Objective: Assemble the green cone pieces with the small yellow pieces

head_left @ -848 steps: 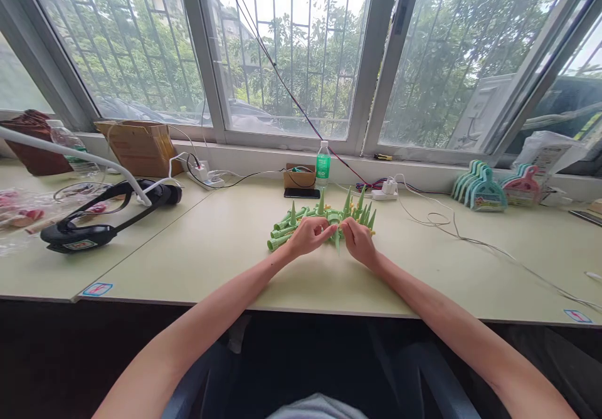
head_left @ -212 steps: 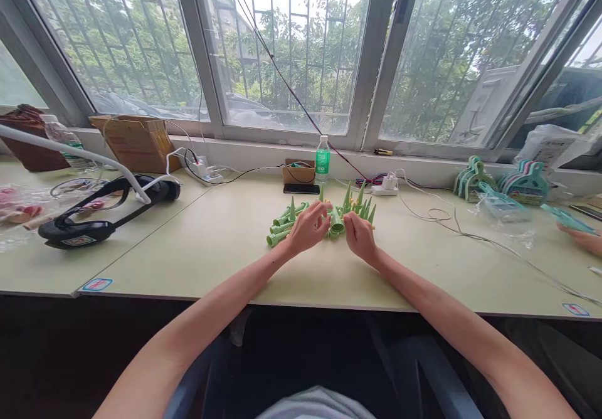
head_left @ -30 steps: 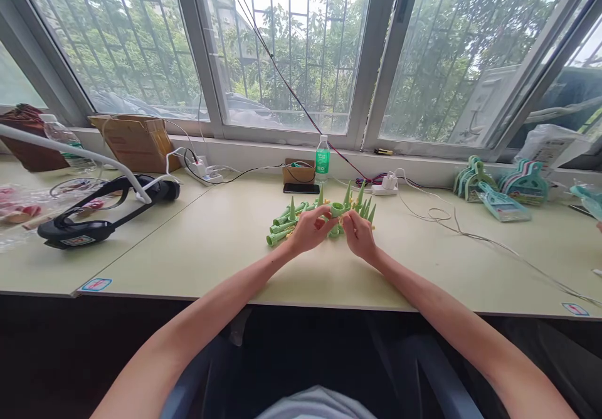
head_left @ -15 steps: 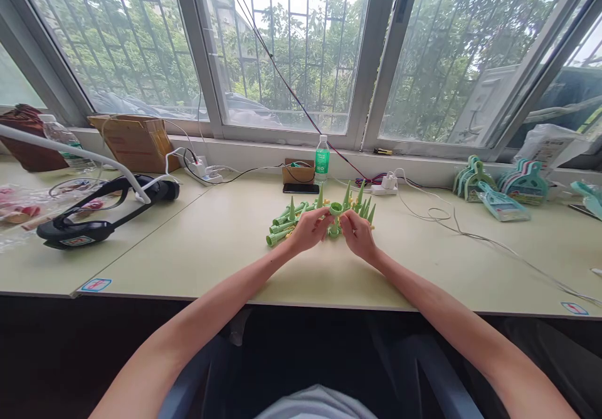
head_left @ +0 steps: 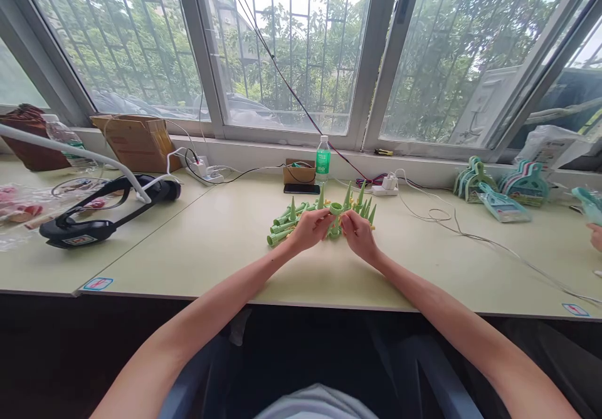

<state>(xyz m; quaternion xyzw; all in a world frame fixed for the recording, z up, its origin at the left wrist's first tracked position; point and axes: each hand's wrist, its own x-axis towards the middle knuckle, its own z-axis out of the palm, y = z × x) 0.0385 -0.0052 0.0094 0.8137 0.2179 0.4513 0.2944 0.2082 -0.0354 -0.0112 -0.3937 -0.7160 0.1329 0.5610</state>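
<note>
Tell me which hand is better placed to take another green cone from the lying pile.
Left. The left hand sits beside the lying cones; the right hand is on the far side, fingertips at the green piece.

No print can be read. The green bottle (head_left: 322,159) at the worktop's back edge carries a label too small to make out; blue-red stickers (head_left: 98,283) at the front edge are blurred.
</note>
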